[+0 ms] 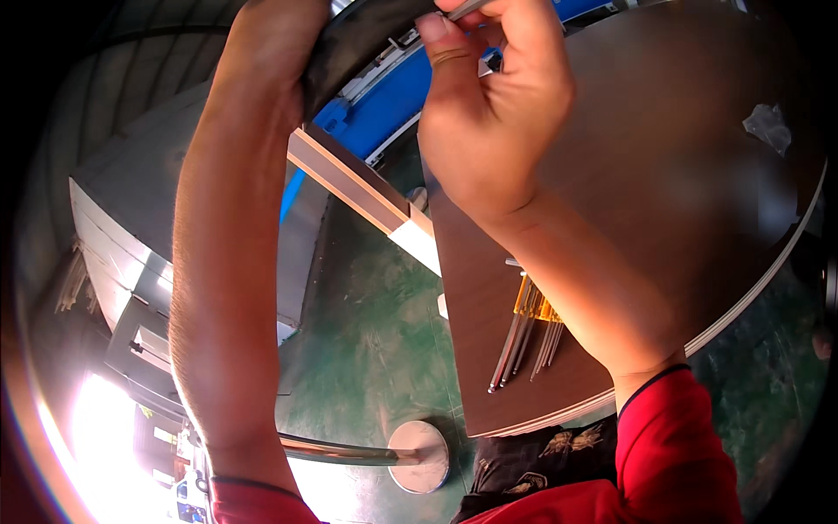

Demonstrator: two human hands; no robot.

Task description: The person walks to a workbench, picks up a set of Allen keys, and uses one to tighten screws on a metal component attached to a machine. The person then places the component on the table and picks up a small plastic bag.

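My right hand (493,113) is raised near the top edge, its thumb and fingers pinched on a thin grey metal rod (464,9) that looks like a hex key. Beside it, a dark, smooth, curved object (362,44) runs out of the picture at the top. My left hand (284,31) is against the left side of this dark object; its fingers are hidden behind it and cut off by the edge. Below my right forearm, a set of hex keys (515,341) in a yellow holder (530,299) lies on the brown tabletop (628,183), partly covered by the arm.
Crumpled clear plastic (768,127) lies on the tabletop's far right. Left of the table, wood-edged boards (349,179) and a blue machine part (375,105) stand over the green floor (367,349). A round metal base (419,457) with a bar sits near the table's front corner.
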